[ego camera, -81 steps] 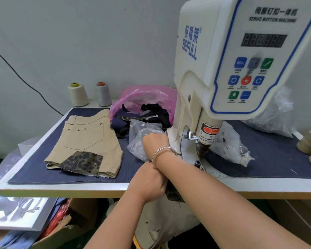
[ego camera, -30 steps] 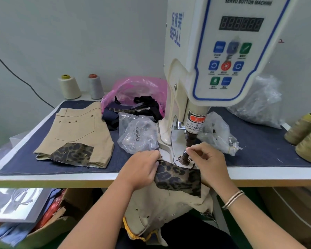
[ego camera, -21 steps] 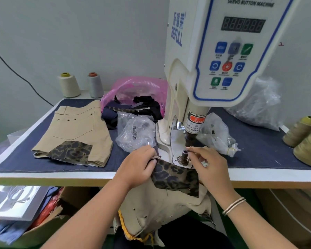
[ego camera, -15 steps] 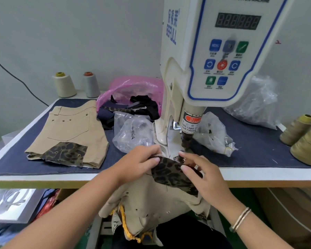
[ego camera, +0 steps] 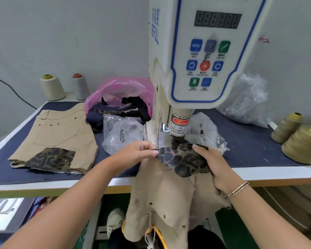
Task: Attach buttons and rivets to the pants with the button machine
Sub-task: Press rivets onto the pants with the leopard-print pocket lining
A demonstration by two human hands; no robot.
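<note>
The white button machine (ego camera: pixel 196 60) stands in the middle, its dark punch (ego camera: pixel 174 141) pointing down. Beige pants (ego camera: pixel 162 194) hang off the table's front edge. Their leopard-print flap (ego camera: pixel 181 160) lies spread right under the punch, and a red laser dot shows on it. My left hand (ego camera: pixel 136 151) pinches the flap's left edge. My right hand (ego camera: pixel 212 162) holds its right side, fingers on top. Several rivets show lower on the beige cloth.
A second pair of beige pants (ego camera: pixel 57 139) lies folded at the left of the blue-covered table (ego camera: pixel 250 146). Clear bags (ego camera: pixel 122 133) of hardware and a pink bag (ego camera: pixel 120 88) sit beside the machine. Thread cones (ego camera: pixel 52 87) stand at the back left, and more cones (ego camera: pixel 302 144) at the right.
My right hand left the lower die and took the flap's right side. Both hands lifted the leopard flap and spread it over the die, under the punch.
</note>
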